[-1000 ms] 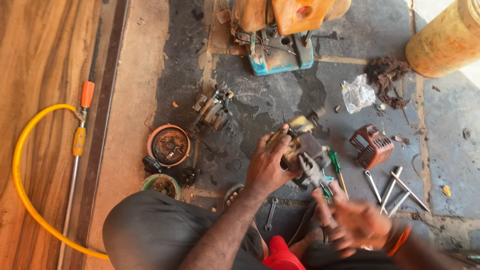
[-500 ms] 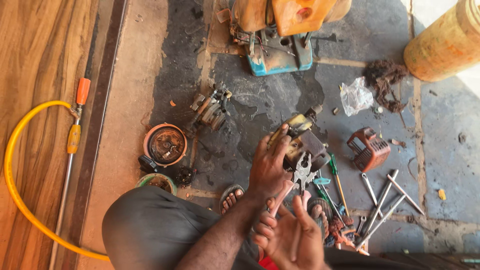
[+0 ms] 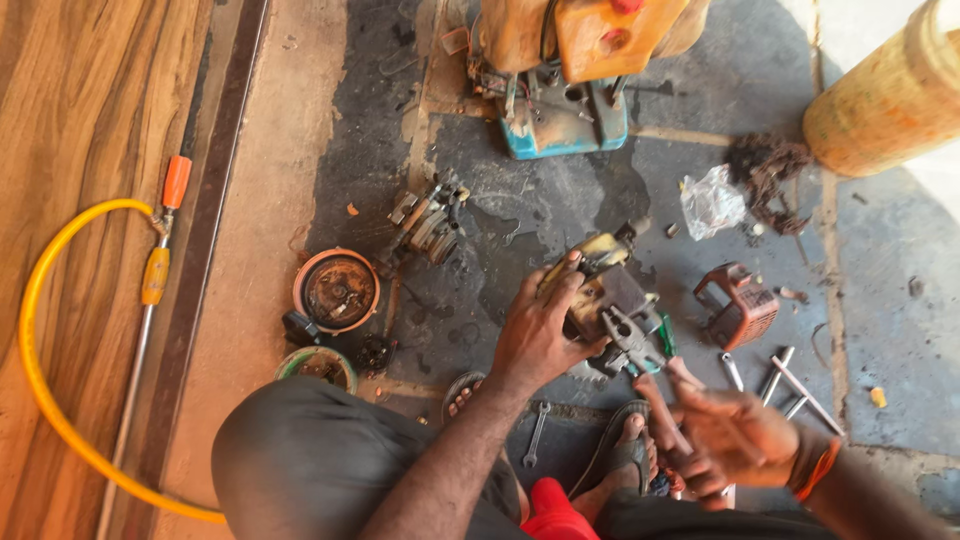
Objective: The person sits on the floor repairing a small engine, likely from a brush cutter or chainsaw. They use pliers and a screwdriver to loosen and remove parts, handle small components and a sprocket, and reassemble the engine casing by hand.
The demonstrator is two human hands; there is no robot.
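Left hand (image 3: 535, 335): clasped on small engine block (image 3: 608, 300) on oily floor, as half a second ago. Right hand (image 3: 730, 440): closed on red pliers (image 3: 645, 365) handles, now drawn further right; jaws at block. Nearby: wrench (image 3: 535, 435) between sandalled feet, red cover (image 3: 740, 305), loose spanners (image 3: 790, 385), round orange housing (image 3: 337, 290), yellow hose (image 3: 40, 340).

Few packages in your view; no labels, signs or screens legible. Crumpled clear plastic bag (image 3: 712, 200) on dark oily floor (image 3: 560, 200), upper right of your hands, just beside tangle of dark wire, below and right of blue-and-orange machine. Large yellow plastic jerrycan (image 3: 885, 100) at top right corner, lying tilted, surface scuffed, partly cut off by frame edge. Bag and jerrycan near each other, not touching.
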